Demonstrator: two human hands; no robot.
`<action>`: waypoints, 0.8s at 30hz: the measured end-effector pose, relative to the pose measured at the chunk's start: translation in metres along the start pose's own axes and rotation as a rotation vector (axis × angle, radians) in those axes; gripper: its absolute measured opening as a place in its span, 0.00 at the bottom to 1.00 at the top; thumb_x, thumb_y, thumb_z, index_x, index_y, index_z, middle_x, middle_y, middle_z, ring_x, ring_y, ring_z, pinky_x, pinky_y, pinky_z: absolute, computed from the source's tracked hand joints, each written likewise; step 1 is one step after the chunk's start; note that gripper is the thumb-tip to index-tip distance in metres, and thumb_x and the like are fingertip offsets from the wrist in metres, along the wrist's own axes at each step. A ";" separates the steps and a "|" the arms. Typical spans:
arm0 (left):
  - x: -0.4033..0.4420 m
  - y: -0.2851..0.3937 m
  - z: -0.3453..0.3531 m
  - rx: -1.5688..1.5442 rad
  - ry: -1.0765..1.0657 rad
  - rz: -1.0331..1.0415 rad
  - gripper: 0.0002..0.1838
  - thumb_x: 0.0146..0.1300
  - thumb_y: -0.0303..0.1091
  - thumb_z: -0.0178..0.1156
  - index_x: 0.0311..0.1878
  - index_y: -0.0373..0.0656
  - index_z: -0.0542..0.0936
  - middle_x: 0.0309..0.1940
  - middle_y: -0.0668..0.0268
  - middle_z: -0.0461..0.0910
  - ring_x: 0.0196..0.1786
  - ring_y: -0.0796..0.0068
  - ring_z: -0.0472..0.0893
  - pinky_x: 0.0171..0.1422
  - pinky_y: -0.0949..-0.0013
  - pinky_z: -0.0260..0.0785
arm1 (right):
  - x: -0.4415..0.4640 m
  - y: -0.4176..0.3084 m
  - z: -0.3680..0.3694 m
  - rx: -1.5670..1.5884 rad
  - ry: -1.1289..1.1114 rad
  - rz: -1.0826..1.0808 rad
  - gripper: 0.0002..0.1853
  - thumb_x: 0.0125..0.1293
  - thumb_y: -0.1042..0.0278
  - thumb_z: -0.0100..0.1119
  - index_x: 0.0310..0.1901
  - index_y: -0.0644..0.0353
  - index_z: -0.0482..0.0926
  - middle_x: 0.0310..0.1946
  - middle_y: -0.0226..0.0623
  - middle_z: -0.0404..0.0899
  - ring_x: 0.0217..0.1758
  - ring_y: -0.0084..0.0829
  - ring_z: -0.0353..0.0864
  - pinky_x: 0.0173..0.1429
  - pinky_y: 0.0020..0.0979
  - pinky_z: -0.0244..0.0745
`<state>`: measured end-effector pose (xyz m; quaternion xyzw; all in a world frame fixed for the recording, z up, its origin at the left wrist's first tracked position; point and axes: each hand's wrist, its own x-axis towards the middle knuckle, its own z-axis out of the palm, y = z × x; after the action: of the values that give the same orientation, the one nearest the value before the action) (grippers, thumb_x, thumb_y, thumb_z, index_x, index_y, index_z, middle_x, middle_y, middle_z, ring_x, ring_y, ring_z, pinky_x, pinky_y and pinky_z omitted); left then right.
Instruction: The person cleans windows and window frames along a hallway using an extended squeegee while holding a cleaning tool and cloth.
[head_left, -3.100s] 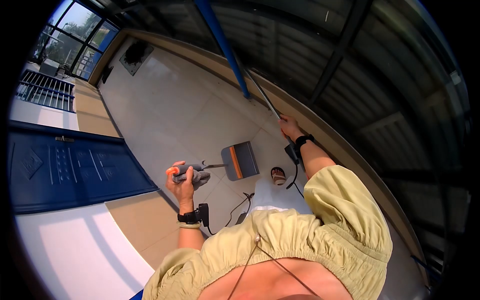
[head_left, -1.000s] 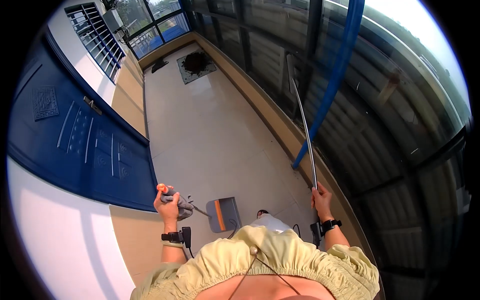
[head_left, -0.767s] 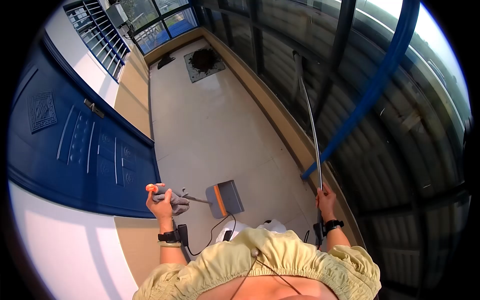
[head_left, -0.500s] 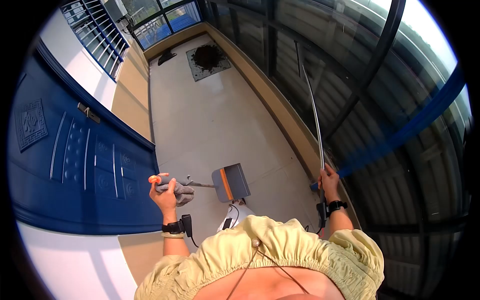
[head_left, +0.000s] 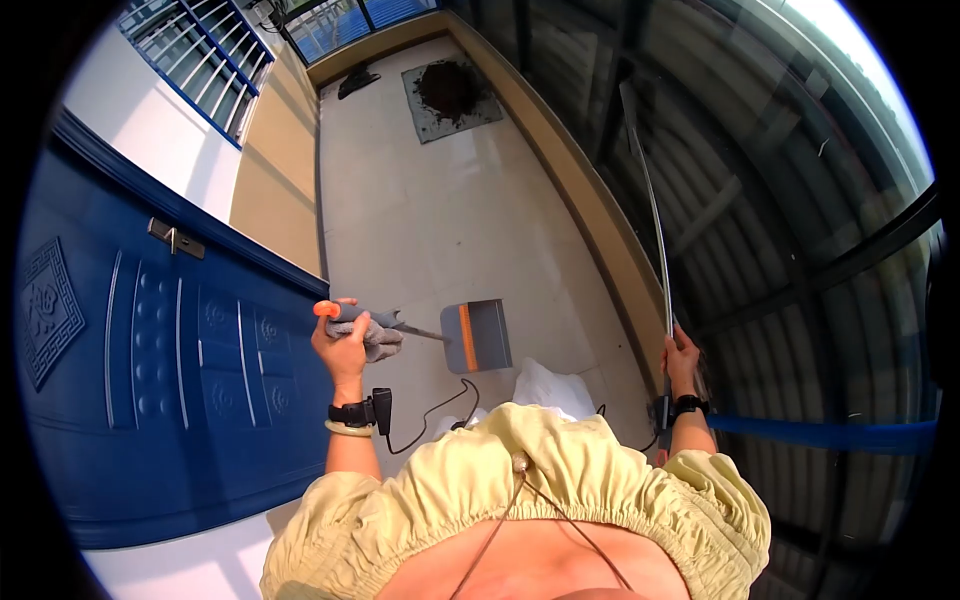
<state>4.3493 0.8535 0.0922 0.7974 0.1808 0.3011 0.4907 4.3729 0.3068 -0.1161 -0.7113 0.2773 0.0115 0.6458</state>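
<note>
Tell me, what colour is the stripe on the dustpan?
The stripe is orange, seen best in the head view.

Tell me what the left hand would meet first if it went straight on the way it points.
Probably the near edge of the blue door, ahead of the left hand, though one view leaves the depth unclear.
</note>
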 end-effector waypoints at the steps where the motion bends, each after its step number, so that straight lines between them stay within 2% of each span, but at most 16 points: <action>1: 0.011 0.000 0.008 0.020 0.008 -0.007 0.13 0.46 0.20 0.67 0.37 0.39 0.81 0.31 0.71 0.80 0.34 0.81 0.77 0.42 0.74 0.71 | 0.008 0.005 0.004 -0.002 0.008 0.008 0.21 0.65 0.72 0.58 0.60 0.63 0.73 0.15 0.30 0.72 0.09 0.21 0.66 0.13 0.26 0.59; 4: 0.040 -0.013 0.028 0.008 -0.010 0.026 0.12 0.46 0.20 0.67 0.37 0.38 0.81 0.31 0.70 0.80 0.34 0.81 0.77 0.43 0.74 0.71 | 0.024 0.017 0.013 -0.040 0.019 0.069 0.22 0.63 0.71 0.61 0.59 0.62 0.75 0.14 0.31 0.72 0.10 0.22 0.66 0.14 0.28 0.60; 7: 0.079 -0.010 0.048 0.027 -0.065 0.047 0.12 0.46 0.20 0.67 0.37 0.38 0.80 0.34 0.69 0.81 0.36 0.81 0.78 0.44 0.74 0.71 | 0.036 0.028 0.029 -0.196 0.075 0.077 0.21 0.65 0.71 0.59 0.60 0.63 0.74 0.14 0.31 0.72 0.09 0.21 0.66 0.13 0.26 0.57; 11: 0.125 -0.010 0.091 -0.008 -0.208 0.130 0.13 0.46 0.19 0.67 0.38 0.38 0.79 0.37 0.67 0.81 0.39 0.79 0.79 0.46 0.74 0.71 | 0.019 0.050 0.026 -0.194 0.141 0.001 0.21 0.64 0.71 0.60 0.59 0.62 0.75 0.14 0.29 0.72 0.10 0.21 0.66 0.13 0.26 0.58; 15: 0.150 -0.021 0.121 0.005 -0.412 0.103 0.13 0.47 0.19 0.66 0.38 0.39 0.79 0.34 0.68 0.80 0.36 0.79 0.79 0.46 0.73 0.72 | -0.077 0.052 0.012 -0.215 0.278 -0.027 0.21 0.63 0.71 0.61 0.58 0.62 0.76 0.14 0.28 0.72 0.10 0.19 0.66 0.14 0.26 0.58; 17: 0.157 -0.032 0.139 -0.098 -0.534 0.123 0.13 0.47 0.19 0.66 0.38 0.40 0.80 0.33 0.69 0.80 0.35 0.80 0.78 0.45 0.73 0.71 | -0.141 0.042 0.012 -0.256 0.363 0.048 0.20 0.62 0.72 0.62 0.56 0.64 0.77 0.14 0.29 0.73 0.11 0.18 0.67 0.15 0.24 0.58; 19: 0.162 -0.044 0.161 -0.172 -0.612 0.221 0.13 0.46 0.19 0.66 0.38 0.40 0.80 0.31 0.70 0.79 0.35 0.81 0.78 0.44 0.74 0.71 | -0.219 -0.004 0.020 -0.104 0.418 0.262 0.20 0.59 0.68 0.64 0.53 0.65 0.79 0.18 0.31 0.76 0.16 0.19 0.72 0.20 0.25 0.66; 21: 0.163 -0.045 0.178 -0.162 -0.707 0.232 0.13 0.47 0.20 0.66 0.38 0.40 0.81 0.30 0.71 0.79 0.35 0.81 0.78 0.44 0.74 0.71 | -0.287 -0.013 0.023 -0.036 0.508 0.213 0.20 0.60 0.72 0.63 0.54 0.65 0.78 0.13 0.29 0.72 0.10 0.19 0.66 0.14 0.24 0.58; 24: 0.161 -0.034 0.202 -0.140 -0.798 0.258 0.12 0.47 0.21 0.67 0.37 0.40 0.81 0.29 0.71 0.80 0.34 0.81 0.78 0.44 0.74 0.72 | -0.385 -0.027 0.016 -0.064 0.660 0.271 0.20 0.60 0.77 0.62 0.55 0.66 0.78 0.14 0.29 0.73 0.11 0.18 0.67 0.13 0.22 0.58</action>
<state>4.6036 0.8267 0.0422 0.8322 -0.1454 0.0395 0.5336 4.0636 0.4685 0.0504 -0.6531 0.5625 -0.1246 0.4915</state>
